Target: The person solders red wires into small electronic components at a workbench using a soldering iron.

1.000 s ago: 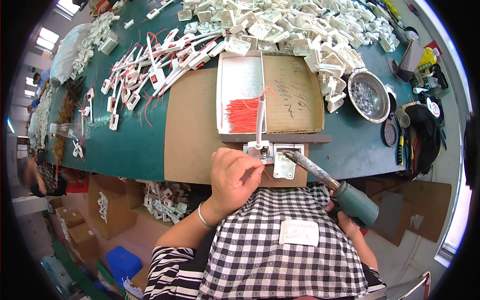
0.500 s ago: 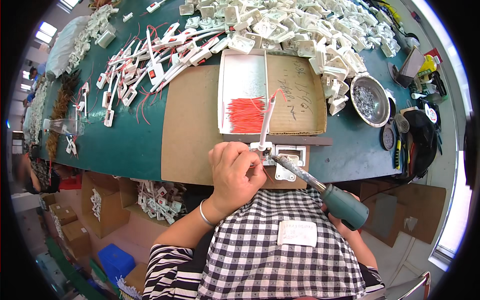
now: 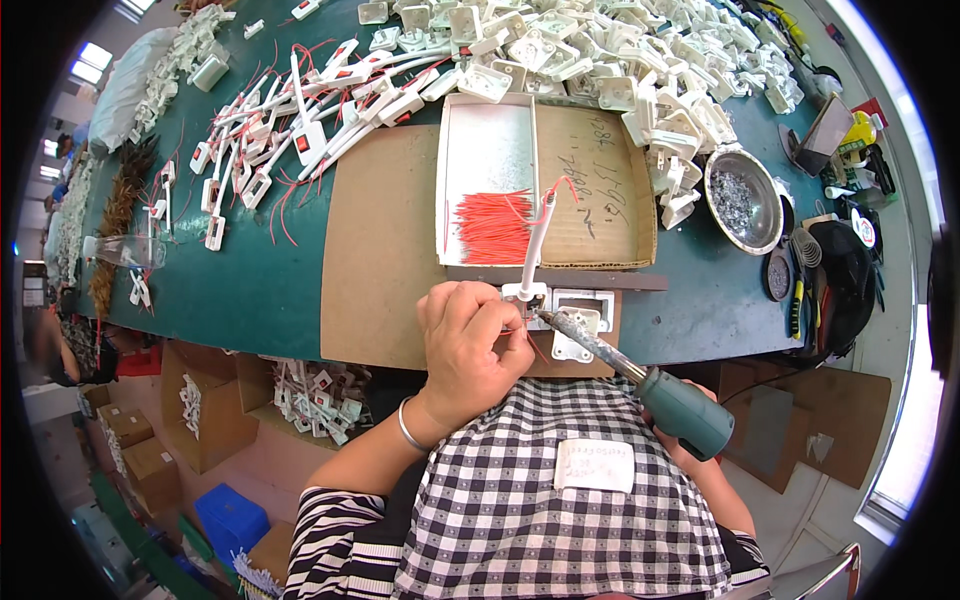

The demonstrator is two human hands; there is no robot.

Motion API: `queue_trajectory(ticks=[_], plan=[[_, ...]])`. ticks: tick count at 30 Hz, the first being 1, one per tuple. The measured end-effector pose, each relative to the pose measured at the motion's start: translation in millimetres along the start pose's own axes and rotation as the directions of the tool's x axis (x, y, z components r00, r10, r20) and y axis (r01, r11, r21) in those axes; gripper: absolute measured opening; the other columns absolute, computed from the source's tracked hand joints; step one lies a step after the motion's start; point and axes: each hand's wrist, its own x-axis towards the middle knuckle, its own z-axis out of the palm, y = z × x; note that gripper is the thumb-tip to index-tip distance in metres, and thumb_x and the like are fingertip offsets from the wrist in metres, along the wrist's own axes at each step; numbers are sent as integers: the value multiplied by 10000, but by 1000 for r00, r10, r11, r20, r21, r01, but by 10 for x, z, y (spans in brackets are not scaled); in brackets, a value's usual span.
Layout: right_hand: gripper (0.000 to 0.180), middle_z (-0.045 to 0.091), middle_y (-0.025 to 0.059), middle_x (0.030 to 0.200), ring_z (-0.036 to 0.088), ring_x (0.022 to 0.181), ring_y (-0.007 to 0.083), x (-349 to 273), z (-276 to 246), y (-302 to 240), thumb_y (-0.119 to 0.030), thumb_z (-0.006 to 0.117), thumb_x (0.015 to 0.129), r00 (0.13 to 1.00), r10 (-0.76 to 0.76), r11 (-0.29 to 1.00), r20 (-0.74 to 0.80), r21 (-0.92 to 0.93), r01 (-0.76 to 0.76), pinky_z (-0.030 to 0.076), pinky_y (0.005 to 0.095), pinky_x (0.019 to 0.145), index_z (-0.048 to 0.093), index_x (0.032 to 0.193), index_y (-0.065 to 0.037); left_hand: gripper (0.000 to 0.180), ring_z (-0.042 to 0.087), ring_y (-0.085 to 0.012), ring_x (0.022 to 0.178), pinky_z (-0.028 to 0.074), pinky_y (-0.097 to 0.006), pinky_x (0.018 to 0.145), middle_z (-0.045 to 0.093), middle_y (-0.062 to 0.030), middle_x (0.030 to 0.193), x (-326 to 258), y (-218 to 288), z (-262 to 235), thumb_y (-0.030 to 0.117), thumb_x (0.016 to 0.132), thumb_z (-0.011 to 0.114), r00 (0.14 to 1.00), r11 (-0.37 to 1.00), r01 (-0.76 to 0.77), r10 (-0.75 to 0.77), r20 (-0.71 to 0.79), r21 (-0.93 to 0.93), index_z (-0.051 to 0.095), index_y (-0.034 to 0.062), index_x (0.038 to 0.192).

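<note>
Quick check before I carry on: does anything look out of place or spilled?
One oddity: the clear bottle at the left of the green bench lies on its side, though bottles usually stand. I see no spill from it. Nothing stands out around the left hand or soldering iron.

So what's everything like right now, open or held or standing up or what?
Left hand: pinched, apparently on a thin red wire
Soldering iron: slanted, held; heat can't be seen
Right hand: closed around its handle
White stem: upright, leaning slightly
Shallow box: open, red wires inside
Metal bowl: open, silvery bits inside
Clear bottle: on its side
White casings: heaped
</note>
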Motion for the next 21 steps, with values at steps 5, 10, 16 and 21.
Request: queue_trajectory(ticks=[5,10,16,21], plan=[[235,643,87,867,642,769,241,47,-13,-105,-183,672,737,1000,14,994,-9,108,-13,506,301,699,641,925,-45,191,455,-258,845,344,-376,761,487,-45,842,-2,-8,4,36,598,662,1000,1000,1,-1,-3,-8,539,109,724],[231,649,85,876,650,779,213,39,-57,-108,-167,675,746,1000,17,1000,23,7,-18,510,272,705,632,927,-30,192,453,-256,845,341,-374,758,488,-42,842,1,-11,0,38,597,665,1000,1000,-1,1,0,-10,537,110,722],[290,646,95,906,646,804,226,66,-32,-203,-196,680,736,974,-203,972,-101,-138,188,507,284,709,636,977,-43,195,451,-254,848,334,-376,758,491,-35,837,8,-10,-7,40,594,667,1000,1000,-6,6,2,-13,538,114,720],[317,644,86,901,639,815,245,75,-77,-194,-232,681,722,966,-256,928,-48,-292,231,504,309,710,639,981,-55,193,451,-253,852,333,-376,760,492,-34,837,2,-12,-11,41,593,667,1000,1000,-4,4,-1,-12,540,116,718]])
